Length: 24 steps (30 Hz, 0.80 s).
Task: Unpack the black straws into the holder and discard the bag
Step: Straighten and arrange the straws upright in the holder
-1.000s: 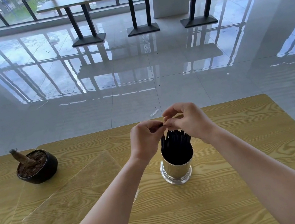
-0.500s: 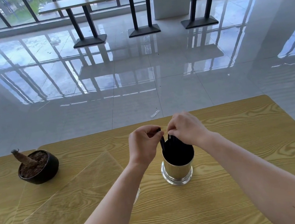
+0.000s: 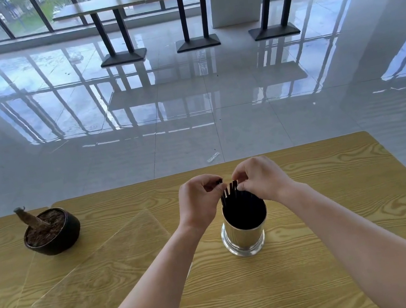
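Observation:
A shiny metal holder (image 3: 245,239) stands on the wooden table (image 3: 340,211), filled with black straws (image 3: 233,191) whose tips stick up above its rim. My left hand (image 3: 199,200) pinches the straw tips from the left. From the right, my right hand (image 3: 263,181) curls its fingertips onto the same tips. The two hands are a small gap apart over the holder's far edge. To the left of the holder a clear plastic bag (image 3: 94,266) lies flat on the table, under my left forearm.
A black pot (image 3: 60,238) of soil with a cut stump stands at the table's left. The table's far edge runs just beyond my hands, with glossy tiled floor past it. Long tables on black legs (image 3: 193,15) stand by the windows.
My hands dropped from pinching together above the straws down onto the holder's top. Now they have parted slightly, and straw tips show between them.

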### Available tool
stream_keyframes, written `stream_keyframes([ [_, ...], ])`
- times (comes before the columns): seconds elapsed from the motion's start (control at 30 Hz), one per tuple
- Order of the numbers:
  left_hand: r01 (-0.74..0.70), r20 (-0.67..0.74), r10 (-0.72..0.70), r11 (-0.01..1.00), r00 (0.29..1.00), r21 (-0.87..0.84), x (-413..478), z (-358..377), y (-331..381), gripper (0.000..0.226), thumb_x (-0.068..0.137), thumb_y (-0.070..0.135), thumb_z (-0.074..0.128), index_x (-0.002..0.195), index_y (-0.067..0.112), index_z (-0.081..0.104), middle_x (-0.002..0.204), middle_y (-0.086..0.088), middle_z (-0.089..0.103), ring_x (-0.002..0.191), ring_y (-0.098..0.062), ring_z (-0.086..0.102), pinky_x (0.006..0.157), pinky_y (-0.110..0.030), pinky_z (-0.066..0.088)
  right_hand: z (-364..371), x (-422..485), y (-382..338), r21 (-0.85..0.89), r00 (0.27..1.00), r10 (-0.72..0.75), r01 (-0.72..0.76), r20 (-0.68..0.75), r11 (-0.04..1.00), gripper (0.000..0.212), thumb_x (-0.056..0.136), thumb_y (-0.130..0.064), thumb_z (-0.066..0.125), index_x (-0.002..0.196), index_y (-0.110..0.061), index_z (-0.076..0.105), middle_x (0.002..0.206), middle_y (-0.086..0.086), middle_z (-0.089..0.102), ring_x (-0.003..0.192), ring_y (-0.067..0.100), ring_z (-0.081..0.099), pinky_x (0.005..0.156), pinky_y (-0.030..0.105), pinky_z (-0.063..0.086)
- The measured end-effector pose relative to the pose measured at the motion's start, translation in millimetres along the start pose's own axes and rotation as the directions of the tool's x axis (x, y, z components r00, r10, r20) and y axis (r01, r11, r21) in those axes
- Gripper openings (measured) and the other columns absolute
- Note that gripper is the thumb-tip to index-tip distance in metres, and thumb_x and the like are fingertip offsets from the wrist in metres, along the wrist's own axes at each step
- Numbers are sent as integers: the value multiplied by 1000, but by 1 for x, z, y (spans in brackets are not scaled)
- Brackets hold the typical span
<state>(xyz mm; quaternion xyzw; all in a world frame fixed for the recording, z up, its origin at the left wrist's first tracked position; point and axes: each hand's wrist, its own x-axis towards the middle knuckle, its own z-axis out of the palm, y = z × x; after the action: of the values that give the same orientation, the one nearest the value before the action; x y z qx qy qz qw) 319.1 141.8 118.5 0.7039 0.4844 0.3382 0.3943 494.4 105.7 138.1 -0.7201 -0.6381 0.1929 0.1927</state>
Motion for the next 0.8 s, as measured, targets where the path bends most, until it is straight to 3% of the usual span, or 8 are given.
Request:
stream_keyframes([
  [0.2,3,0,-3,1000,1000,-11,-1,-1,0,9,81,16,82,89,17,80,80,13,75,76,0,69,73,-19,57,9,4,-2,-50,999,-29,28,-26,998,11,83,-22,76,93,-20,78,90,-4,76,88,15,67,74,25,43],
  [0.33,-11,5,11,1000,1000,-10,-1,-3,1,8,81,16,82,87,20,79,77,18,73,75,2,68,72,-19,57,11,4,0,-46,997,-76,75,-33,996,23,81,-29,79,103,-22,77,85,-8,70,83,12,61,73,25,40],
  [0.6,6,1,-6,1000,1000,-15,0,-3,-1,9,81,16,82,90,15,79,82,9,76,78,-6,71,77,-29,60,13,1,0,-77,990,-116,109,-83,991,9,86,-27,76,92,-21,80,91,-6,72,88,12,59,69,23,35],
  [0.67,6,6,-6,1000,1000,-20,1,-2,2,9,81,16,82,90,15,80,82,8,76,78,-6,71,77,-28,60,7,0,-1,-15,988,-102,101,-119,995,10,87,-25,75,95,-21,79,90,-7,73,86,11,63,64,16,36],
  [0.8,11,18,-10,998,1000,-62,5,1,10,8,82,14,81,89,15,80,78,7,76,70,-3,69,72,-25,58,-9,0,-8,133,983,-54,77,-174,988,17,86,-20,77,103,-19,79,94,-9,77,83,3,67,71,4,40],
])
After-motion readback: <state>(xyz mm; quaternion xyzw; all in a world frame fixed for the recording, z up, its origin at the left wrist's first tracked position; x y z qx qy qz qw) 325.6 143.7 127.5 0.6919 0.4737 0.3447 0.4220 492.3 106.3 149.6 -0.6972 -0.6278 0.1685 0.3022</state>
